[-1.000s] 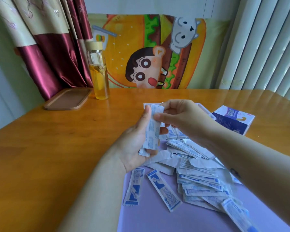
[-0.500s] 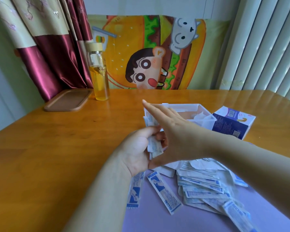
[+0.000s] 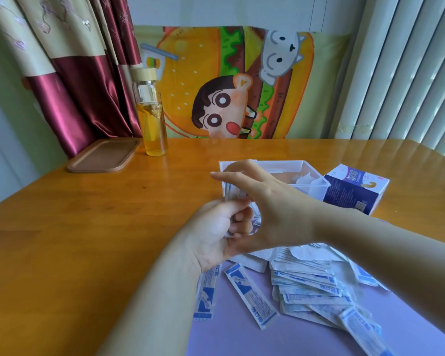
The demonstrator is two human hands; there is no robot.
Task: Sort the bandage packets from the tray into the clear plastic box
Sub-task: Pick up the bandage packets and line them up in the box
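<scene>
My left hand (image 3: 216, 232) is closed around a small stack of white and blue bandage packets (image 3: 233, 195), held upright above the lilac tray (image 3: 306, 335). My right hand (image 3: 272, 209) lies across the stack from the right, thumb under and fingers stretched left over its top; most of the stack is hidden. Behind the hands stands the clear plastic box (image 3: 316, 181), with some white packets inside. A loose pile of bandage packets (image 3: 311, 281) lies on the tray, with two single packets (image 3: 251, 295) at its left.
A blue and white bandage carton (image 3: 355, 191) sits right of the box. At the back left of the wooden table (image 3: 88, 227) are a brown tray (image 3: 103, 155) and a glass bottle of yellow liquid (image 3: 152, 119). Curtain, cartoon cloth and blinds behind.
Both hands have dropped lower with the stack. My right hand went from pinching the stack's top to lying flat across it, fingers stretched left. The clear box came into view behind.
</scene>
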